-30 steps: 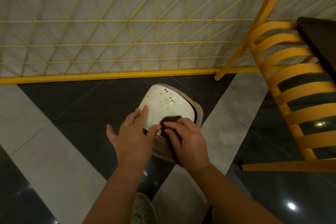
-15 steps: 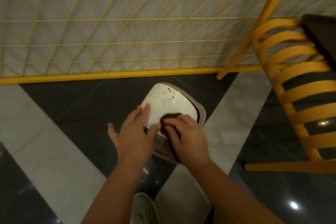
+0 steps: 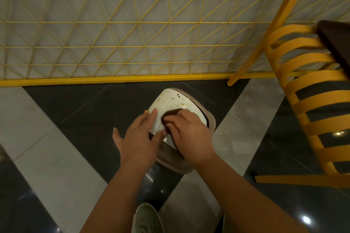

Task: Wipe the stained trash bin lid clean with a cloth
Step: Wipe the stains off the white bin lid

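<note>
A small trash bin stands on the floor with a white lid [image 3: 173,100] speckled with brown stains along its far part. Its brownish rim [image 3: 210,121] shows on the right side. My right hand [image 3: 191,134] presses a dark brown cloth [image 3: 170,114] onto the middle of the lid, fingers curled over it. My left hand [image 3: 139,138] rests flat on the lid's left edge, fingers spread, holding nothing.
A yellow wire-grid partition [image 3: 132,34] with a yellow base rail stands just behind the bin. A yellow slatted chair [image 3: 310,100] is close on the right, next to a dark tabletop corner [image 3: 337,38]. My shoe [image 3: 147,219] is below the bin.
My right hand has pushed the cloth farther up the lid, and fewer stains show in the lid's middle. My left hand stays on the left edge.
</note>
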Available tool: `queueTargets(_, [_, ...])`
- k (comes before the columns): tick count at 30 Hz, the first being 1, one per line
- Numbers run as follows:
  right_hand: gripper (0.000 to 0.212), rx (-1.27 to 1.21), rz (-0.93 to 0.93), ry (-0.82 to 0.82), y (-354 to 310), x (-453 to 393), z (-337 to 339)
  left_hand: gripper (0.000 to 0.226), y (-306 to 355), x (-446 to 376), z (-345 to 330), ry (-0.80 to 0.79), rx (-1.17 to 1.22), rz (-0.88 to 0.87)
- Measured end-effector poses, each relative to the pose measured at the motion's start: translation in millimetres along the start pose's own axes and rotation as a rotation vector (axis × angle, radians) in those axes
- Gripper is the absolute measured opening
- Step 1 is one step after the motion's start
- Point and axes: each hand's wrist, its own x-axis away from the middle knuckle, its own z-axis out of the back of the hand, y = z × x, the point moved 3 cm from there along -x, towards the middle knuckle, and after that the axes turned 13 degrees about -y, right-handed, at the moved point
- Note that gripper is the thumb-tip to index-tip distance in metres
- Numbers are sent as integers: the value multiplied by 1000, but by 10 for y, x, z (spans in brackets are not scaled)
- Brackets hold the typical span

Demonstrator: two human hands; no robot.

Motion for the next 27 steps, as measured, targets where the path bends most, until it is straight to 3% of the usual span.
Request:
queueTargets(7, [25, -249, -330, 78, 419, 28, 74, 60, 0, 5, 13, 2, 30, -22])
queueTargets(12, [29, -32, -31, 22, -1, 152, -32, 61, -13, -22, 14, 2, 12, -17])
queueTargets(14, [30, 12, 3, -7, -9, -13, 9, 60, -20, -27, 11, 7, 21, -17])
queueTargets(20, [23, -318, -414, 94, 527, -134, 166, 60, -19, -20, 19, 2, 31, -31])
queueTargets(27, [23, -318, -556, 132, 845, -123, 215, 60, -7, -45, 17, -47, 46, -59])
